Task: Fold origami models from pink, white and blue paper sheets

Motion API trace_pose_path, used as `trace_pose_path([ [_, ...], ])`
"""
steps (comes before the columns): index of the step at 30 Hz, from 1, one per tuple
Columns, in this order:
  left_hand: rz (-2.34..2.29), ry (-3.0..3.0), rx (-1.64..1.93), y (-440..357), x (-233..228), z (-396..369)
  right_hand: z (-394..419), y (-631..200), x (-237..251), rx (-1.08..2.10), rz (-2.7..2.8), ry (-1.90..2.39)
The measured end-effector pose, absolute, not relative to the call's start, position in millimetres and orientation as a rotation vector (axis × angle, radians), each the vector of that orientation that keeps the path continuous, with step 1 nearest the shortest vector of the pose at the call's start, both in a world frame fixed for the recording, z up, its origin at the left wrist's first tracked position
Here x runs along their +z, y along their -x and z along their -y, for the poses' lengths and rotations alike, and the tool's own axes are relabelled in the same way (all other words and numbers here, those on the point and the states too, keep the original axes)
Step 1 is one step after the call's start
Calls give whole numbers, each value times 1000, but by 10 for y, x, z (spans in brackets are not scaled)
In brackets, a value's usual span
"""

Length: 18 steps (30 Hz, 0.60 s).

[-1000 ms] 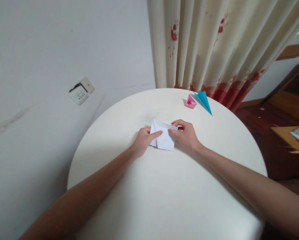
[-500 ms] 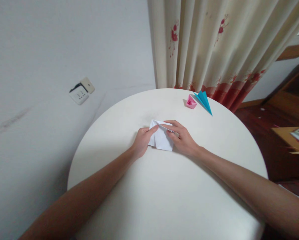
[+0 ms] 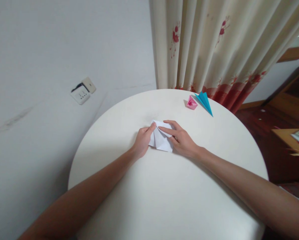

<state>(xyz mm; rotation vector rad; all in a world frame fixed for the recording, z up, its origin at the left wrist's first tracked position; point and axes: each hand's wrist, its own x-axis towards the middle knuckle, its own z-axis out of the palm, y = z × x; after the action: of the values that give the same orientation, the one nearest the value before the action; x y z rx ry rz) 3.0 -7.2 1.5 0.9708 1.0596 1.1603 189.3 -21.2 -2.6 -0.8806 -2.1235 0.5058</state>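
worktop (image 3: pixel 169 193), round and white, is bordered by a pale wall (image 3: pixel 64 40) and flowered curtain (image 3: pixel 201 43); near its middle, folded white paper (image 3: pixel 163 142) is clamped by the left hand (image 3: pixel 142 141) and right hand (image 3: pixel 183 140).

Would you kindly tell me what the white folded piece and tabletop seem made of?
White folded piece: matte paper, judging by its thin edges and creases. Tabletop: smooth and white, perhaps laminate or painted wood; its even surface leaves this open.
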Motion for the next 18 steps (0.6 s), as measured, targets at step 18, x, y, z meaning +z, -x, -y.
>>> trace_pose_path([
  [18, -1291, -1294, 1342, 13, -45, 84, 243, -1704, -15, 1537, 1130, 947],
])
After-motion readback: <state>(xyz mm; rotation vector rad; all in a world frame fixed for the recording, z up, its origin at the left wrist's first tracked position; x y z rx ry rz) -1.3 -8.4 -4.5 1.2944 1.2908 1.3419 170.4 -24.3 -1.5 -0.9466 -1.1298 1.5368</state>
